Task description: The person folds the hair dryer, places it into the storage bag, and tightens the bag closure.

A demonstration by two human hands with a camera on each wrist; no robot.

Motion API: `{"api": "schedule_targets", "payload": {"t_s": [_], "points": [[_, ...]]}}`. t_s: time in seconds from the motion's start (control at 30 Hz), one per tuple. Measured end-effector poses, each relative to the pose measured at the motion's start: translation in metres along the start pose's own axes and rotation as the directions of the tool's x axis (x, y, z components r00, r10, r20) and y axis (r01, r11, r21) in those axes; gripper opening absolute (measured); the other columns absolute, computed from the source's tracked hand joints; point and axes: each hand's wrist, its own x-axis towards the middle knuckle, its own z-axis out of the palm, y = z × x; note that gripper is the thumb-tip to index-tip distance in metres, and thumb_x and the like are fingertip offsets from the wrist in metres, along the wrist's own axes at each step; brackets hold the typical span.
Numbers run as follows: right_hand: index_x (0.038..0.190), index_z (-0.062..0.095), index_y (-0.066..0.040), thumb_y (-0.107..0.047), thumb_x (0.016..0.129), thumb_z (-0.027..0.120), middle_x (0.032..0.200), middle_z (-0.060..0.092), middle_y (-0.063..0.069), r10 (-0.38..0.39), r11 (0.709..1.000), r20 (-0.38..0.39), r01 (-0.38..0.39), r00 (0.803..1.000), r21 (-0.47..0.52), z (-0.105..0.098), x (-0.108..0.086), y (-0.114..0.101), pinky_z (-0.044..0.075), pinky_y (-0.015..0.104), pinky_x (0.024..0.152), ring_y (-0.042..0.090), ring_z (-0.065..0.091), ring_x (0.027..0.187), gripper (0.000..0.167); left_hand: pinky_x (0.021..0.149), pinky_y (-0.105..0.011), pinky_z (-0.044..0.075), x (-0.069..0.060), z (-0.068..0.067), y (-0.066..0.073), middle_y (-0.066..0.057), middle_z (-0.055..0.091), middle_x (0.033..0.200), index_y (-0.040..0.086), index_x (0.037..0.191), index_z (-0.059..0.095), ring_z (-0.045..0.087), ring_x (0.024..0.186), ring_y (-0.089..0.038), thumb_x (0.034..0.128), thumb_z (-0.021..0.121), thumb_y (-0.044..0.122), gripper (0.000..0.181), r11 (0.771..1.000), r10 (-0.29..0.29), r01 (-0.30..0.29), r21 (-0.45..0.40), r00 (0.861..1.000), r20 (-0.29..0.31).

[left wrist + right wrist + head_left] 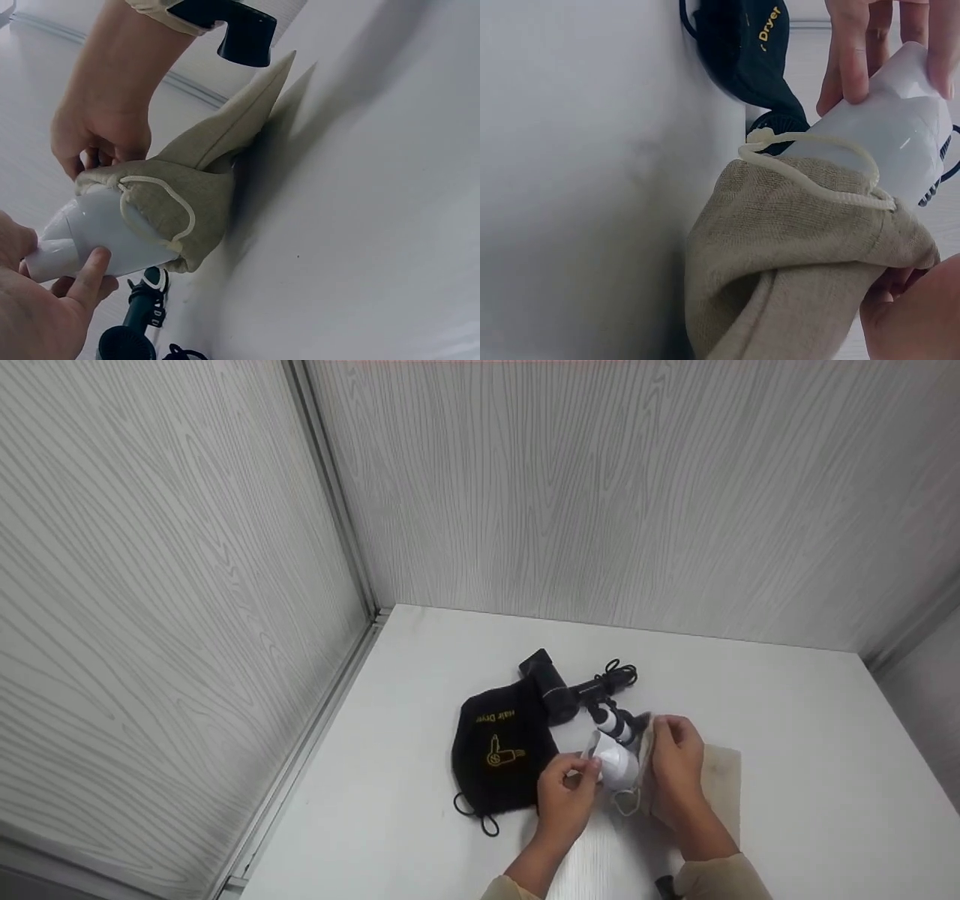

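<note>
A smooth white plastic object [618,765] with a narrow, nozzle-like end sits partly inside the mouth of a beige cloth drawstring bag [196,202]. My left hand [566,797] pinches its narrow end between thumb and fingers. My right hand [679,761] grips the bag's rim on the opposite side. A cream drawstring [817,187] loops loosely over the bag's opening. The part of the white object inside the bag is hidden. Just beyond the hands lies a small white-and-dark banded item [616,724], its kind unclear.
A black pouch [502,754] marked "Hair Dryer" lies on the white table [375,780] to the left. Behind it are a black hair dryer [551,686] and a coiled black cord [619,675]. Pale wood-grain panels [585,495] stand around the table.
</note>
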Motion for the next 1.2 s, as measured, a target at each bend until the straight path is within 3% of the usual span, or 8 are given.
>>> {"api": "schedule_targets", "payload": {"t_s": [0.13,0.23,0.37,0.53,0.7,0.87,1.0,1.2], "points": [[0.134,0.056,-0.006,-0.035,0.113,0.046,0.131,0.054,0.008,0.029,0.999,-0.001,-0.029,1.000,-0.028,-0.001,0.003,0.000,0.043,0.029,0.098,0.020,0.049,0.118,0.037,0.071,-0.038,0.066,-0.005,0.000,0.000,-0.016,0.067,0.099,-0.002,0.084,0.071,0.070,0.078,-0.009,0.0956,0.078,0.007,0.016,0.999,0.040,-0.041,0.019,0.999,0.022],[0.134,0.057,-0.003,-0.033,0.112,0.046,0.136,0.055,0.013,0.006,0.997,-0.021,-0.008,1.000,-0.082,-0.002,0.005,-0.002,0.039,0.033,0.102,0.023,0.048,0.122,0.039,0.072,-0.039,0.066,-0.007,0.002,-0.002,-0.015,0.066,0.098,-0.002,0.083,0.069,0.068,0.078,-0.004,0.0958,0.077,0.006,0.017,0.998,0.062,-0.063,0.024,0.997,0.051],[0.128,0.062,-0.003,-0.031,0.110,0.050,0.130,0.058,0.013,-0.048,0.990,-0.057,0.040,0.997,-0.134,-0.001,0.002,-0.004,0.044,0.031,0.090,0.023,0.052,0.109,0.036,0.073,-0.041,0.066,-0.009,0.004,-0.003,-0.014,0.064,0.099,-0.003,0.084,0.068,0.070,0.079,-0.008,0.0960,0.077,0.005,0.017,0.999,0.046,-0.047,0.011,0.997,0.067],[0.121,0.067,-0.003,-0.031,0.109,0.055,0.117,0.060,0.010,-0.125,0.981,-0.045,0.117,0.991,-0.158,0.002,-0.007,-0.007,0.048,0.024,0.073,0.017,0.055,0.092,0.033,0.076,-0.039,0.066,-0.010,0.006,-0.003,-0.016,0.065,0.105,-0.002,0.087,0.069,0.073,0.086,-0.016,0.0984,0.075,0.008,0.016,0.999,0.027,-0.028,0.019,0.999,0.043],[0.123,0.066,-0.003,-0.033,0.110,0.054,0.118,0.061,0.010,-0.136,0.981,-0.024,0.131,0.990,-0.145,0.005,-0.016,-0.007,0.047,0.025,0.077,0.018,0.054,0.098,0.034,0.078,-0.030,0.065,-0.009,0.007,0.001,-0.015,0.068,0.109,0.002,0.087,0.067,0.071,0.092,-0.012,0.1002,0.074,0.012,0.018,0.996,0.011,-0.010,0.084,1.000,-0.022],[0.121,0.067,-0.003,-0.033,0.109,0.057,0.114,0.062,0.010,-0.150,0.982,-0.010,0.148,0.989,-0.114,0.011,-0.025,-0.004,0.047,0.024,0.081,0.019,0.053,0.102,0.034,0.075,-0.036,0.066,-0.007,0.007,0.005,-0.015,0.065,0.111,0.001,0.088,0.063,0.078,0.088,-0.024,0.1007,0.073,0.012,0.020,0.997,-0.061,0.063,0.033,0.996,-0.063],[0.119,0.068,-0.002,-0.031,0.109,0.058,0.111,0.065,0.012,-0.199,0.974,0.011,0.199,0.980,-0.112,0.014,-0.032,0.000,0.049,0.022,0.081,0.018,0.057,0.099,0.033,0.073,-0.039,0.066,-0.006,0.006,0.005,-0.015,0.064,0.112,0.001,0.089,0.062,0.079,0.086,-0.027,0.1015,0.072,0.014,0.021,0.996,-0.081,0.083,0.020,0.993,-0.091],[0.117,0.069,0.001,-0.026,0.109,0.059,0.104,0.069,0.010,-0.220,0.967,0.009,0.219,0.975,-0.133,0.018,-0.037,-0.006,0.048,0.020,0.077,0.012,0.058,0.091,0.029,0.072,-0.033,0.066,-0.007,0.007,0.003,-0.009,0.063,0.104,0.003,0.089,0.063,0.078,0.082,-0.020,0.1012,0.073,0.015,0.021,0.995,-0.091,0.094,0.036,0.993,-0.077]]}}
